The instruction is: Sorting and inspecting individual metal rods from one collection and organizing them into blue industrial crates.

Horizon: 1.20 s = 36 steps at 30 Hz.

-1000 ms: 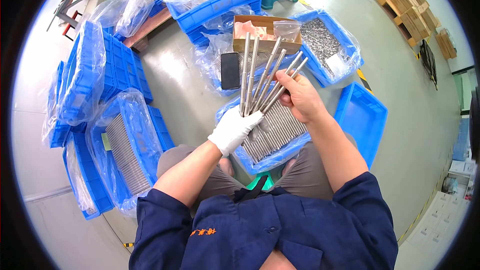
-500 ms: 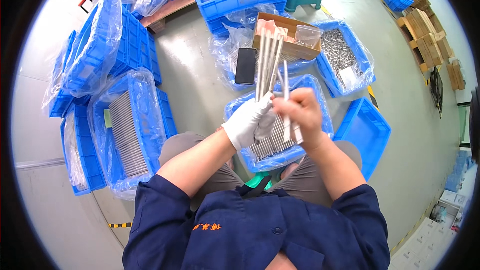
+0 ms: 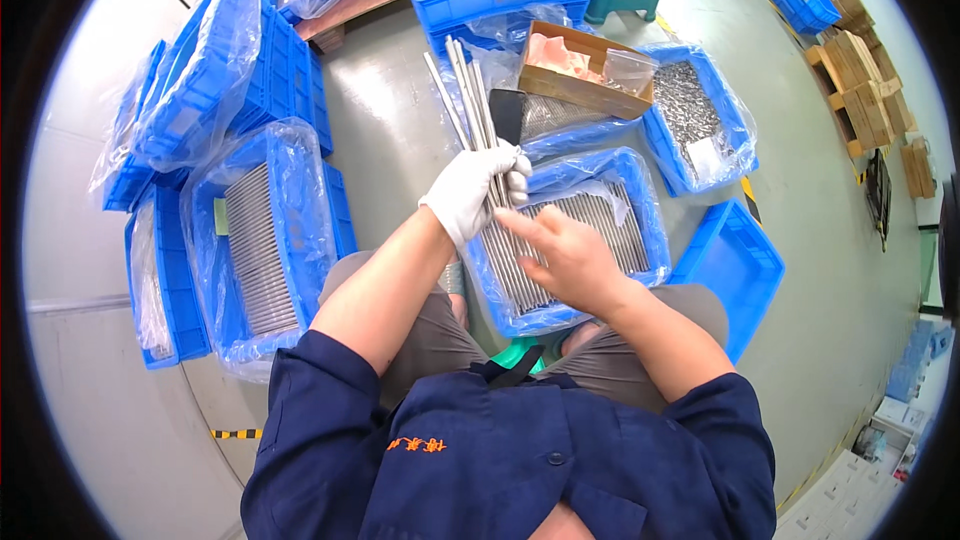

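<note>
Presently, the left hand [image 3: 473, 192] clamps at least four rods [image 3: 470, 95], total obscured. The blurred right hand [image 3: 570, 255] has fingers [image 3: 520, 227] apart.

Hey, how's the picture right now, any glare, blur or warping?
Head view: bright glare on the grey floor, upper left of centre; same head view: right hand looks slightly soft, perhaps from motion, while the metal rods in the gloved left hand look fairly crisp; head view again: black corners, straight edges bowing near the rim.
</note>
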Each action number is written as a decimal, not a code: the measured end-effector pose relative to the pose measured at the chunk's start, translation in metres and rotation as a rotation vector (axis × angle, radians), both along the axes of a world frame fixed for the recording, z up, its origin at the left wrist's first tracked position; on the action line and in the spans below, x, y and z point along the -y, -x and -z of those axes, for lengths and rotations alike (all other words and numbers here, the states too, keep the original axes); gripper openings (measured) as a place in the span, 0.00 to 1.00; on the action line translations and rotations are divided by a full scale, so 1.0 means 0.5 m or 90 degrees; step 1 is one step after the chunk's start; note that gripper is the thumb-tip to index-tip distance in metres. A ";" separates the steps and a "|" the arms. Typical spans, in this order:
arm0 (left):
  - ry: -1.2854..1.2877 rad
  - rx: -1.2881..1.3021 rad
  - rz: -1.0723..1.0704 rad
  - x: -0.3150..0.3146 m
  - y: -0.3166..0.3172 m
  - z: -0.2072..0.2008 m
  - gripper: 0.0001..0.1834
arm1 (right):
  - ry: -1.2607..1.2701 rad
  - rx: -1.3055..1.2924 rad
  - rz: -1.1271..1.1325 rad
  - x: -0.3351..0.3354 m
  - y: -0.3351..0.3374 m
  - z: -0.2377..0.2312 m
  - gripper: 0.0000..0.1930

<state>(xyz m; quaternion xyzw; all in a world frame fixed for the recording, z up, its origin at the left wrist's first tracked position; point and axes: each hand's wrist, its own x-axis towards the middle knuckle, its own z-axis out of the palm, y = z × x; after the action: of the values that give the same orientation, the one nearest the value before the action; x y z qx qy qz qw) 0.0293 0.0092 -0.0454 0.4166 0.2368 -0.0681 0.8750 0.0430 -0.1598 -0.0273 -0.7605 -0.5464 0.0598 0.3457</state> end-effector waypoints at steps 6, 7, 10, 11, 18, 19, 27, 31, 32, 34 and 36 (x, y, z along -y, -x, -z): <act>-0.115 0.073 0.172 0.049 0.041 -0.031 0.08 | -0.117 -0.545 0.209 0.029 -0.072 0.002 0.27; -0.090 0.061 0.204 0.072 0.065 -0.047 0.09 | -0.153 -0.808 0.155 0.023 -0.079 0.006 0.29; 0.035 0.059 0.322 0.144 0.133 -0.048 0.16 | -0.293 -1.131 -0.045 0.020 -0.070 -0.008 0.35; 0.126 0.031 0.330 0.164 0.152 -0.058 0.17 | -0.286 -1.146 -0.041 0.029 -0.061 -0.030 0.26; 0.390 0.001 0.347 0.200 0.252 -0.008 0.21 | -0.142 -1.067 -0.056 0.078 0.071 0.011 0.10; 0.375 0.031 0.377 0.203 0.263 0.001 0.21 | -0.123 -1.091 -0.049 0.084 0.088 0.022 0.10; 0.301 0.040 0.423 0.214 0.313 0.007 0.19 | -0.158 -1.094 -0.042 0.104 0.144 0.041 0.11; 0.423 0.063 0.402 0.202 0.269 -0.033 0.19 | -0.282 -0.982 -0.124 0.084 0.075 0.005 0.11; 0.415 0.074 0.401 0.193 0.251 -0.041 0.19 | -0.287 -0.964 -0.133 0.075 0.056 -0.007 0.11; 0.294 0.020 0.400 0.164 0.214 -0.066 0.18 | -0.240 -0.910 0.005 0.056 0.029 -0.041 0.13; 0.069 -0.003 0.342 0.128 0.169 -0.104 0.18 | -0.285 -0.917 0.204 0.028 0.000 -0.062 0.19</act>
<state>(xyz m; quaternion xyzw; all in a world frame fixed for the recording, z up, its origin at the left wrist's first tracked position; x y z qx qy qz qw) -0.0553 -0.0546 0.0068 0.4166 0.1155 -0.3113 0.8463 0.0429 -0.1740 0.0037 -0.5158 -0.0690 0.3774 0.7660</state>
